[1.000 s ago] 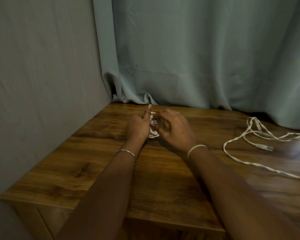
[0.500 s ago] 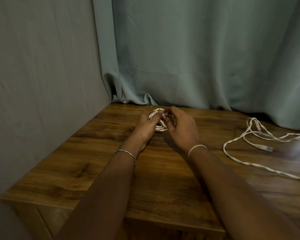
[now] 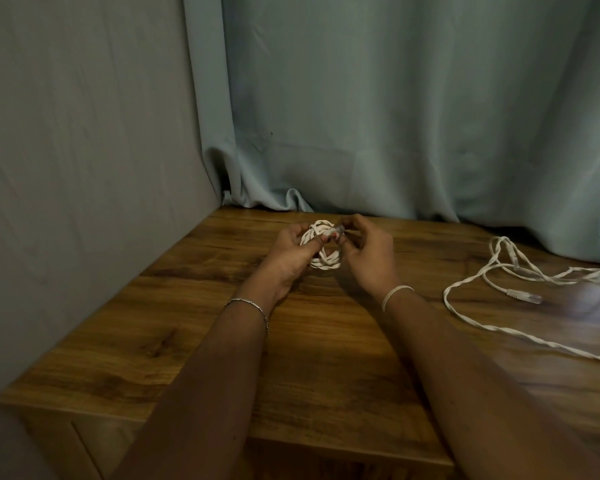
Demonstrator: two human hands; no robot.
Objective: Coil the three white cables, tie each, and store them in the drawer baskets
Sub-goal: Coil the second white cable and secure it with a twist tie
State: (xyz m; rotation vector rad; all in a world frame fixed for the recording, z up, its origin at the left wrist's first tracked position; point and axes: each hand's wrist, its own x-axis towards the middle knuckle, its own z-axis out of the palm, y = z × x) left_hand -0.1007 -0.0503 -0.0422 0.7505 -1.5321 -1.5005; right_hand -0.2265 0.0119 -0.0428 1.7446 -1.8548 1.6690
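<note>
A small white coiled cable [image 3: 321, 262] is held upright over the back of the wooden table [image 3: 194, 341]. My left hand [image 3: 290, 256] grips the coil's left side, thumb across it. My right hand [image 3: 368, 258] pinches the cable's clear plug end at the top of the coil. A loose white cable [image 3: 478, 306] sprawls on the table's right side, its clear plug [image 3: 525, 296] lying flat. A second strand with another plug [image 3: 511, 252] lies behind it; where it ends is out of view.
A grey wall [image 3: 84, 150] borders the table on the left and a pale green curtain [image 3: 395, 116] hangs behind it, its hem on the tabletop. A drawer front [image 3: 66, 441] shows under the table's near edge.
The coil has come up into plain view between my hands. My right hand shifted from covering the coil to pinching the plug end at its top. The loose cable has not moved.
</note>
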